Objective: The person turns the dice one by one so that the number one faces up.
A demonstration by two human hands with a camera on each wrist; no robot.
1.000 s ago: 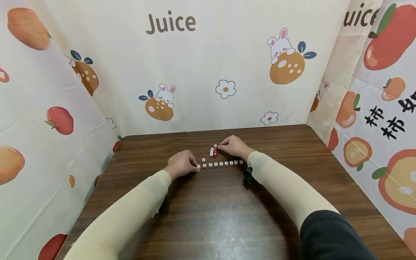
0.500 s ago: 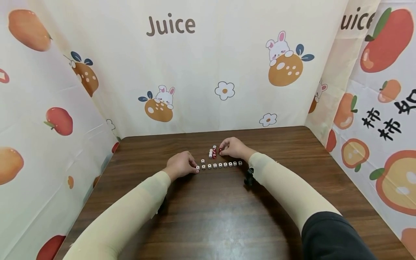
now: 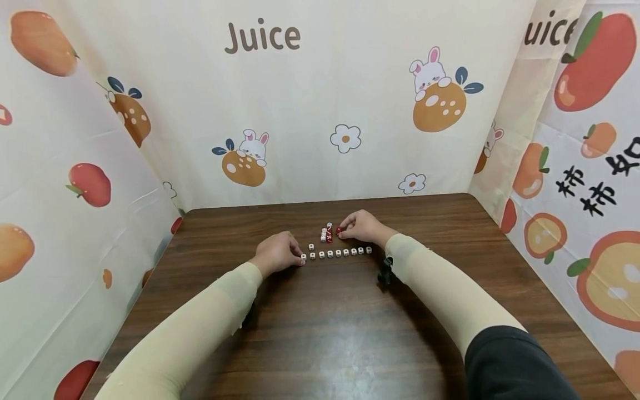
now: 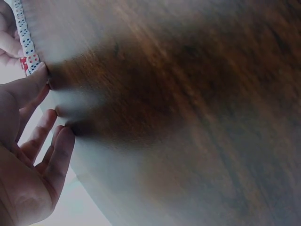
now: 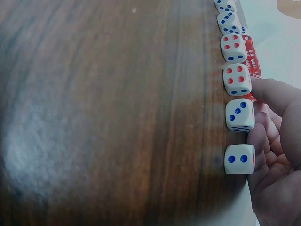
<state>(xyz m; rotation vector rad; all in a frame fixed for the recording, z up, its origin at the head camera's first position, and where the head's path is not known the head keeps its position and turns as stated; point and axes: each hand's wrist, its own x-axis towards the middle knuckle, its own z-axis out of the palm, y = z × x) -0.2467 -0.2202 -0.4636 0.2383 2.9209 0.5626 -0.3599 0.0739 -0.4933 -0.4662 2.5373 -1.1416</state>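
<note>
In the head view, a row of several white dice (image 3: 338, 253) runs across the table. My left hand (image 3: 278, 253) is at its left end, thumb and fingertip pinching the end white die (image 3: 303, 257). Behind the row, my right hand (image 3: 364, 226) pinches a red die (image 3: 339, 230) between thumb and finger. Just left of that die stands a small group of red dice (image 3: 329, 235) and white dice (image 3: 323, 235). In the right wrist view, the near white dice (image 5: 239, 160) stand in front of the right hand, partly hiding its fingers.
One lone white die (image 3: 311, 246) sits behind the left part of the row. The brown wood-grain table (image 3: 320, 333) ends at a printed cloth wall (image 3: 300, 111) at the back, with more cloth on both sides.
My right hand has drawn the red die slightly right and nearer, apart from the small group. The left hand stays at the row's left end.
</note>
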